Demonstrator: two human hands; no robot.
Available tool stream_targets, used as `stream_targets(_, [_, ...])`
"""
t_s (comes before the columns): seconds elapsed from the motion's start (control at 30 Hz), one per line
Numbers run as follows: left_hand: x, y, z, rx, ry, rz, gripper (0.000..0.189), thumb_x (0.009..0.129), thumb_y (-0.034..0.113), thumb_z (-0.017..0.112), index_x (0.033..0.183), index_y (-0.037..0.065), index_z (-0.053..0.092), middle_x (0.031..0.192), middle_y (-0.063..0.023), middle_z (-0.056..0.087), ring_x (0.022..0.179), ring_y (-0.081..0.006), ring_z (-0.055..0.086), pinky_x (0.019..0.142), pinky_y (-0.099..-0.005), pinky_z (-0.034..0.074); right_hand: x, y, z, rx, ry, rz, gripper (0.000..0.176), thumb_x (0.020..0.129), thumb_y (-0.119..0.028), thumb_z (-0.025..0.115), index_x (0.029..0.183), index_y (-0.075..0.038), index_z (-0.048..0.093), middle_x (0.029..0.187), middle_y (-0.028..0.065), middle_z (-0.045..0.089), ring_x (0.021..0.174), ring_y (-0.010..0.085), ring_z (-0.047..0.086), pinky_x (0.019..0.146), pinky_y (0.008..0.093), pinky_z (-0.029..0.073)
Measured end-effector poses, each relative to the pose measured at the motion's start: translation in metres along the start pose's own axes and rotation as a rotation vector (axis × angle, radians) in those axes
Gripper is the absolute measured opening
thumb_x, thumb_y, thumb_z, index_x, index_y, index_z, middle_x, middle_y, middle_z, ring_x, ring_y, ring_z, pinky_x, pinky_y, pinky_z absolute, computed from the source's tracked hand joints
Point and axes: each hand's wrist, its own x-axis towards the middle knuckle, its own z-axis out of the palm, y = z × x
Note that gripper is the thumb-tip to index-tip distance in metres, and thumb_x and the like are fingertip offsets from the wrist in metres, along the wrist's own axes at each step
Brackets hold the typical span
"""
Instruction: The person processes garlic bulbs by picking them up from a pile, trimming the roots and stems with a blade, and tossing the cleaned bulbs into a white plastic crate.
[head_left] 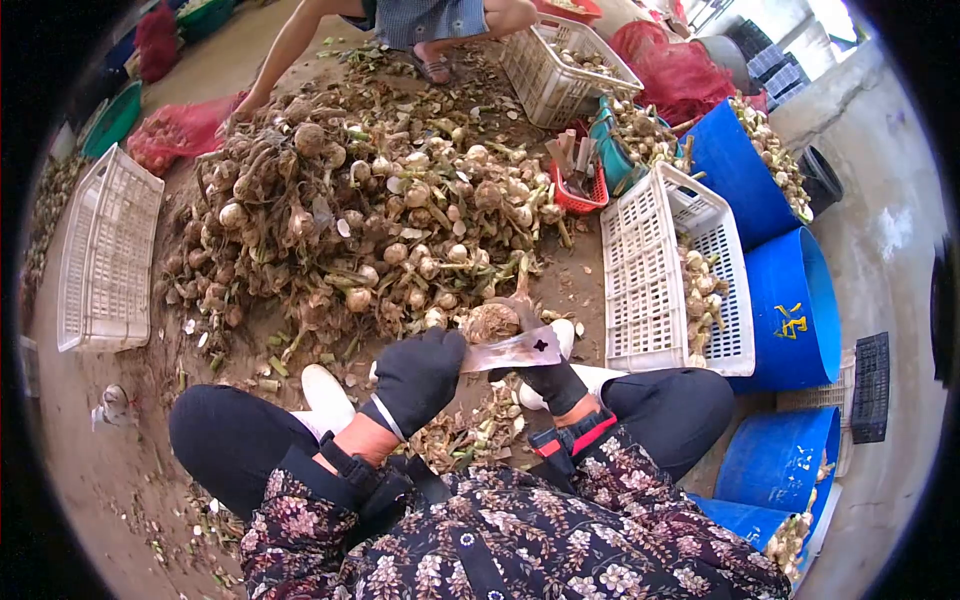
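Observation:
My left hand, in a black glove, is closed at the left end of a wide knife. The blade points right and has a clover-shaped hole near its far end. Just beyond the blade is a large, dirt-brown garlic bulb with a stalk at its right. My right hand, also gloved in black, is closed below and behind the blade, at the stalk side; the blade covers its fingers. A big heap of garlic with roots and stems lies in front of me.
A white crate with trimmed garlic stands at my right, beside blue barrels. A red basket holds cut stems. Another white crate stands at left. Across the heap, another person's hand reaches a red net bag.

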Motion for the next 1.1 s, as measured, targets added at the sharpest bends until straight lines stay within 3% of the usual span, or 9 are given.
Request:
stream_targets(0.07, [-0.001, 0.001, -0.002, 0.05, 0.003, 0.034, 0.008, 0.076, 0.013, 0.057, 0.083, 0.009, 0.054, 0.073, -0.0121, 0.059, 0.06, -0.0294, 0.062, 0.048, -0.0411, 0.047, -0.016, -0.048, 0.019, -0.732, -0.108, -0.207, 0.075, 0.068, -0.021, 0.082, 0.131, -0.002, 0.043, 0.112, 0.0117, 0.062, 0.099, 0.0158, 0.061, 0.084, 0.033, 0.053])
stream_targets(0.1, [-0.001, 0.001, -0.005, 0.057, 0.003, 0.056, 0.007, 0.076, 0.013, 0.057, 0.081, 0.009, 0.054, 0.073, -0.0119, 0.059, 0.059, -0.0285, 0.062, 0.048, -0.0406, 0.047, -0.004, 0.003, -0.012, -0.554, -0.179, -0.134, 0.075, 0.069, -0.02, 0.081, 0.13, 0.0, 0.044, 0.114, 0.012, 0.061, 0.101, 0.016, 0.061, 0.084, 0.0327, 0.053])
stream_targets(0.27, [-0.003, 0.001, -0.008, 0.093, 0.009, 0.1, 0.006, 0.076, 0.014, 0.058, 0.079, 0.01, 0.054, 0.07, -0.0103, 0.058, 0.057, -0.027, 0.062, 0.047, -0.0402, 0.046, -0.036, -0.065, 0.037, -0.355, -0.096, 0.156, 0.058, 0.072, -0.014, 0.077, 0.122, 0.004, 0.053, 0.117, 0.0123, 0.062, 0.101, 0.0175, 0.061, 0.083, 0.0329, 0.053])
stream_targets(0.57, [-0.005, 0.001, -0.002, 0.041, -0.056, 0.074, 0.016, 0.067, 0.013, 0.063, 0.081, 0.011, 0.054, 0.072, -0.0107, 0.056, 0.065, -0.0312, 0.06, 0.054, -0.0429, 0.045, -0.05, -0.05, 0.024, -0.366, -0.135, 0.125, 0.039, 0.075, -0.014, 0.074, 0.11, 0.0, 0.063, 0.104, 0.0114, 0.067, 0.095, 0.0181, 0.065, 0.082, 0.031, 0.053])
stream_targets(0.73, [0.002, -0.009, 0.008, 0.02, 0.015, 0.079, 0.019, 0.064, 0.014, 0.065, 0.079, 0.011, 0.053, 0.072, -0.0098, 0.054, 0.063, -0.0311, 0.059, 0.054, -0.043, 0.044, -0.052, -0.05, 0.017, -0.372, -0.156, 0.101, 0.029, 0.076, -0.013, 0.073, 0.103, -0.003, 0.068, 0.096, 0.0108, 0.07, 0.091, 0.0185, 0.067, 0.082, 0.0299, 0.052])
stream_targets(0.77, [0.003, -0.01, 0.008, 0.02, 0.015, 0.077, 0.019, 0.064, 0.014, 0.065, 0.079, 0.011, 0.053, 0.072, -0.0098, 0.054, 0.063, -0.0311, 0.059, 0.054, -0.043, 0.044, -0.048, -0.057, 0.015, -0.597, -0.25, -0.037, 0.028, 0.078, -0.013, 0.07, 0.105, -0.005, 0.068, 0.096, 0.0126, 0.07, 0.088, 0.0204, 0.068, 0.079, 0.0296, 0.052])
stream_targets(0.87, [0.005, -0.013, 0.009, 0.004, 0.067, 0.133, 0.01, 0.071, 0.016, 0.062, 0.076, 0.012, 0.054, 0.069, -0.0076, 0.054, 0.058, -0.0282, 0.06, 0.049, -0.0407, 0.045, -0.044, -0.066, 0.02, -0.781, -0.226, 0.02, 0.028, 0.077, -0.018, 0.07, 0.101, -0.003, 0.068, 0.092, 0.0148, 0.069, 0.083, 0.0236, 0.068, 0.075, 0.0317, 0.052])
stream_targets(0.97, [0.007, -0.02, 0.014, 0.0, 0.081, 0.133, 0.011, 0.07, 0.016, 0.063, 0.077, 0.012, 0.055, 0.07, -0.0075, 0.053, 0.059, -0.0277, 0.059, 0.05, -0.0408, 0.045, -0.039, -0.064, 0.022, -0.849, -0.217, -0.082, 0.029, 0.074, -0.023, 0.072, 0.093, -0.001, 0.068, 0.081, 0.0144, 0.069, 0.075, 0.0264, 0.067, 0.071, 0.0339, 0.052])
stream_targets(1.1, [0.007, -0.024, 0.014, 0.005, 0.103, 0.134, 0.01, 0.071, 0.016, 0.062, 0.078, 0.012, 0.056, 0.072, -0.0083, 0.056, 0.059, -0.0284, 0.06, 0.05, -0.0412, 0.045, -0.035, -0.05, 0.021, -0.919, -0.173, -0.277, 0.035, 0.074, -0.026, 0.074, 0.097, -0.001, 0.065, 0.084, 0.0139, 0.067, 0.077, 0.0279, 0.065, 0.072, 0.0348, 0.051])
